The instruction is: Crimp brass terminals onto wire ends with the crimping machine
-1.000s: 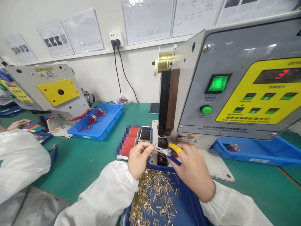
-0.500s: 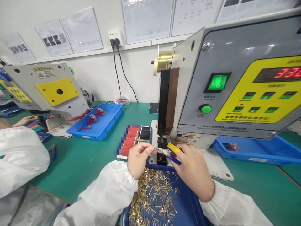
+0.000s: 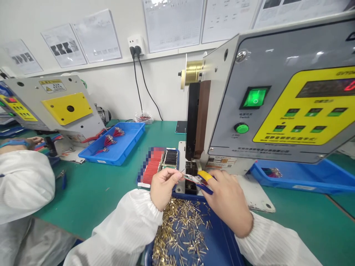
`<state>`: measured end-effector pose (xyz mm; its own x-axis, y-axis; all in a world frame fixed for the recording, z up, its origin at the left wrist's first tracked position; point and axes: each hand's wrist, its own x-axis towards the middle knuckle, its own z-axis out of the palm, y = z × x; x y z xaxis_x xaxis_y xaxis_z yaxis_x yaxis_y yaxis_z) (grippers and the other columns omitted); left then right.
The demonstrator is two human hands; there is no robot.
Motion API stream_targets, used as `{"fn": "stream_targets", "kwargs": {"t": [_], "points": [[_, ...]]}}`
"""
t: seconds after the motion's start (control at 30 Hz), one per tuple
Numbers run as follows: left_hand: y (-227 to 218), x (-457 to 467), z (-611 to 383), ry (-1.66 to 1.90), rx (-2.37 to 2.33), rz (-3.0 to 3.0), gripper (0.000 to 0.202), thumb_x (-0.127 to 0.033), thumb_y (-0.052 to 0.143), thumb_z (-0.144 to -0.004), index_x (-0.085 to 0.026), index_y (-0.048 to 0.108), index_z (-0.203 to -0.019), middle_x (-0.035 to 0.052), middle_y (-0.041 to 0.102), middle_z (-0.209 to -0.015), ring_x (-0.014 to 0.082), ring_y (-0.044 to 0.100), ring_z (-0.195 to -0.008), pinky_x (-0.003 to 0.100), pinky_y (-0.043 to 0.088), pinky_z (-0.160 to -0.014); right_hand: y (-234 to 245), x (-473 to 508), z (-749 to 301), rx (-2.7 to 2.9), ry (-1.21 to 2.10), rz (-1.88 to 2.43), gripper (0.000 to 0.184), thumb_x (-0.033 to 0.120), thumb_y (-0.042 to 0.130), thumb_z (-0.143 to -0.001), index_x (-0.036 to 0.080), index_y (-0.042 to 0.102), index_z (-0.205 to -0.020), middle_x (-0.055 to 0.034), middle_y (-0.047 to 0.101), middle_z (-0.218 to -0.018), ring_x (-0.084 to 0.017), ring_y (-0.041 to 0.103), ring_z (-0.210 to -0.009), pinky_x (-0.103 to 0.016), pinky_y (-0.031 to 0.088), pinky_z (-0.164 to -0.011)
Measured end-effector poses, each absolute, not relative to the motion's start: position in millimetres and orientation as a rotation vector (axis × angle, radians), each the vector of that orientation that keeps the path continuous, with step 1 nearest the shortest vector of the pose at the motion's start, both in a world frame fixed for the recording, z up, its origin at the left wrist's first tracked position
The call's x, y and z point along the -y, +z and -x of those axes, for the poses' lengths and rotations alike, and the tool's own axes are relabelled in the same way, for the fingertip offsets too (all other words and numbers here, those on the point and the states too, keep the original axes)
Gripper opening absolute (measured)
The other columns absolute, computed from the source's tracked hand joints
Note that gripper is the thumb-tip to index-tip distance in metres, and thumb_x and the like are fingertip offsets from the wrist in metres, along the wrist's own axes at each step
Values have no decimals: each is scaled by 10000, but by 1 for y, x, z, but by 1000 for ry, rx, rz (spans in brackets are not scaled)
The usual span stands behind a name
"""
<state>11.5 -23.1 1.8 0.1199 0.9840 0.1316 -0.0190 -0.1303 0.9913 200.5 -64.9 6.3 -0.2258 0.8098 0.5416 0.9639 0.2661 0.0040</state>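
My left hand (image 3: 165,187) pinches a thin wire (image 3: 182,172) between thumb and fingers, just beside the steel jaws of the pliers (image 3: 192,179). My right hand (image 3: 227,202) grips those pliers by their yellow and blue handles, and the jaws sit against my left fingertips. Both hands hover above the crimping machine's dark die (image 3: 191,181), which they partly hide. Below them, a blue tray (image 3: 222,236) holds a heap of loose brass terminals (image 3: 180,232).
A green mat (image 3: 83,195) covers the bench. A blue tray (image 3: 113,146) holds red wire bundles, and another blue tray (image 3: 302,181) stands at the right. A co-worker's white sleeve (image 3: 24,184) and hand (image 3: 34,142) are at the left, near a second machine (image 3: 52,103).
My hands and the pliers have barely moved. The co-worker's arm has shifted slightly left, and the view has drifted a little. The machine's red display reading has changed.
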Motion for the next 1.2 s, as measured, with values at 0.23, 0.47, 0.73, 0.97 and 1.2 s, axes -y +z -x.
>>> {"fn": "stream_targets", "kwargs": {"t": [0.23, 0.47, 0.73, 0.97, 1.2], "points": [[3, 24, -11, 1221, -1028, -1357, 218, -374, 663, -789, -156, 670, -786, 26, 705, -736, 120, 613, -681, 234, 463, -654, 7, 68, -199, 2085, -493, 1623, 121, 227, 652, -782, 179, 676, -891, -42, 589, -758, -221, 525, -730, -326, 362, -639], [2, 24, -12, 1233, -1013, -1365, 223, -377, 620, -826, -156, 645, -808, 35, 709, -771, 129, 625, -696, 238, 463, -647, 3, 62, -200, 2098, -381, 1552, 212, 227, 606, -812, 159, 657, -1006, -71, 617, -839, -238, 545, -786, -354, 406, -686], [2, 24, -14, 1254, -962, -1312, 232, -388, 603, -832, -158, 630, -844, 39, 703, -793, 135, 636, -695, 244, 483, -626, 4, 60, -204, 2082, -299, 1511, 285, 176, 605, -777, 154, 635, -1059, -104, 629, -958, -267, 550, -875, -403, 441, -741], [1, 25, -14, 1249, -936, -1323, 213, -368, 584, -850, -158, 612, -834, 23, 685, -714, 122, 621, -640, 234, 478, -583, 3, 60, -204, 2066, -252, 1489, 342, 177, 599, -782, 144, 618, -1121, -114, 621, -977, -270, 542, -895, -415, 450, -766], [1, 25, -14, 1207, -945, -1289, 230, -387, 620, -822, -157, 612, -820, 18, 678, -685, 112, 607, -617, 237, 490, -613, 2, 60, -203, 2058, -255, 1458, 334, 179, 575, -788, 147, 613, -1118, -115, 624, -981, -274, 544, -903, -424, 453, -768]]}}
